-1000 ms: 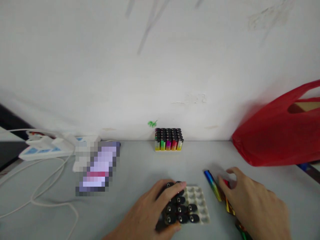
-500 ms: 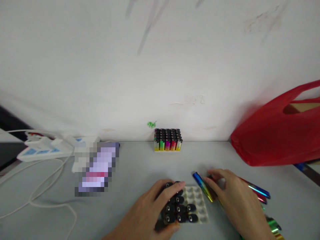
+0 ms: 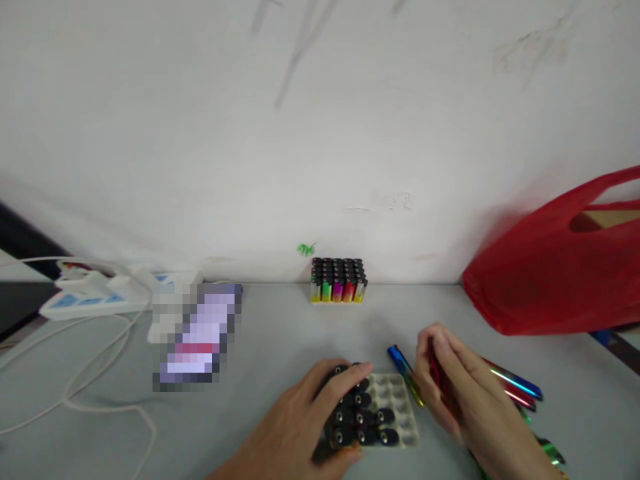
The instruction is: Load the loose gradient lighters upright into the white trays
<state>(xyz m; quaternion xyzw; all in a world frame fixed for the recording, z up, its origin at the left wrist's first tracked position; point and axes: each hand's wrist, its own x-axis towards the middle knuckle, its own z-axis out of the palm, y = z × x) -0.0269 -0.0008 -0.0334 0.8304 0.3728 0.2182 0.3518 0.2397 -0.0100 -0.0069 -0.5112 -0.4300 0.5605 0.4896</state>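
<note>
My left hand [image 3: 295, 417] curls round the left side of a pale plastic tray [image 3: 407, 417], its fingers closed over a group of black-topped lighters [image 3: 365, 418] standing there. The cells at the tray's right side hold nothing. To the right of the tray, my right hand [image 3: 470, 393] is closed round a shiny red lighter [image 3: 440, 373], mostly covered by the fingers. A blue-to-yellow metallic lighter [image 3: 400, 360] lies between the tray and this hand. More shiny lighters [image 3: 520, 385], red, blue and green, lie beyond it on the right, partly hidden by my wrist.
A filled block of colourful lighters [image 3: 339, 287] stands at the back against the wall. A red bag [image 3: 550, 267] sits at the back right. On the left are a blurred phone [image 3: 200, 340], a white power strip [image 3: 95, 303] and loose white cables [image 3: 105, 408].
My right hand has turned and closed round a red lighter, lifting slightly. My left hand stays on the tray. The view has shifted a little.
</note>
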